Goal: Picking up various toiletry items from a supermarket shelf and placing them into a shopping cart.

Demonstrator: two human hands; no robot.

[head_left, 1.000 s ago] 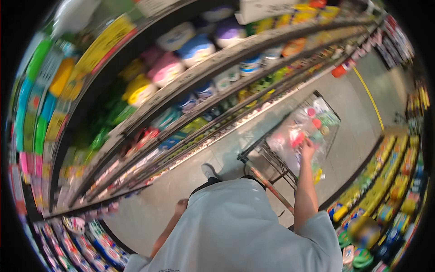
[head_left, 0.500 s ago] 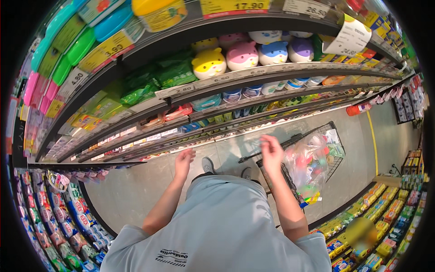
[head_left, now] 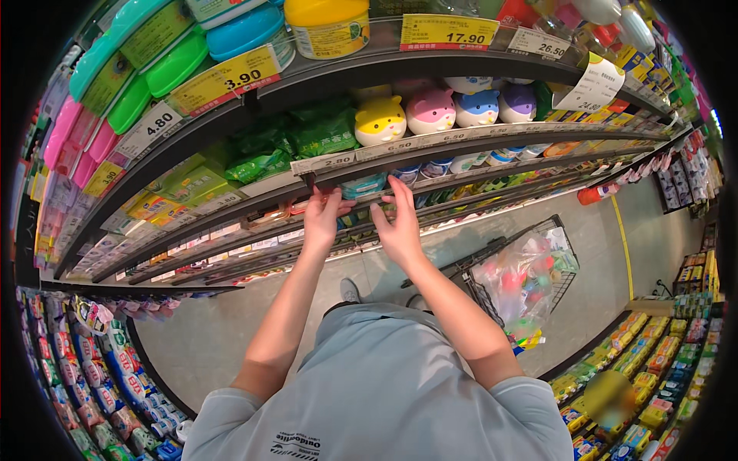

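Both my hands reach toward the shelf front, just below the strip of price labels. My left hand (head_left: 321, 221) is open, its fingertips close to the shelf edge beside a teal container (head_left: 363, 186). On the other side of that container, my right hand (head_left: 397, 223) is open, fingers spread and pointing up at the shelf. I cannot tell whether either hand touches the container. One level up sit animal-shaped jars in yellow (head_left: 380, 121), pink (head_left: 430, 110), blue (head_left: 477, 108) and purple (head_left: 517, 104). Dark green packets (head_left: 323, 134) lie left of them.
A wire shopping cart (head_left: 565, 246) with a clear plastic bag (head_left: 519, 273) of colourful goods stands to my right. Above are colourful lidded tubs (head_left: 329, 31) behind price tags. Shelves of packaged goods line the lower left (head_left: 100, 369) and lower right (head_left: 615, 376).
Both hands have risen from over the floor to the shelf front and come closer together. The shelf sits slightly lower and further right in view.
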